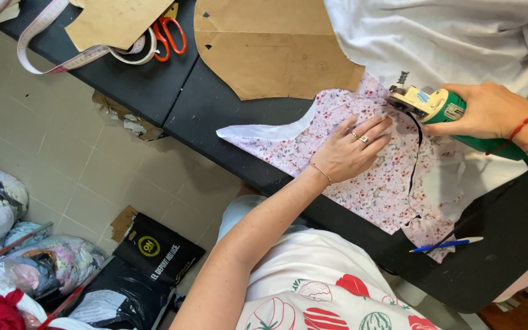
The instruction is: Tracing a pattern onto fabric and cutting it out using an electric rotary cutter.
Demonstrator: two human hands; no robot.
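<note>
A blue pen (448, 245) lay near on the dark surface (508, 232). The left hand (350, 151) pressed flat, fingers spread, on floral fabric (374, 183). Farther right, the right hand (487, 111) had its grip closed around a green electric cutter (441, 110) on the fabric's far edge.

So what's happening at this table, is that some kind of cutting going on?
Yes. A person is cutting floral fabric spread on a black table. The left hand lies flat on the cloth, pressing it down. The right hand grips a green and cream electric cutter at the head of a long slit already running through the fabric. Brown paper patterns, orange-handled scissors and a tape measure lie farther along the table, and a blue pen rests near the edge.
</note>
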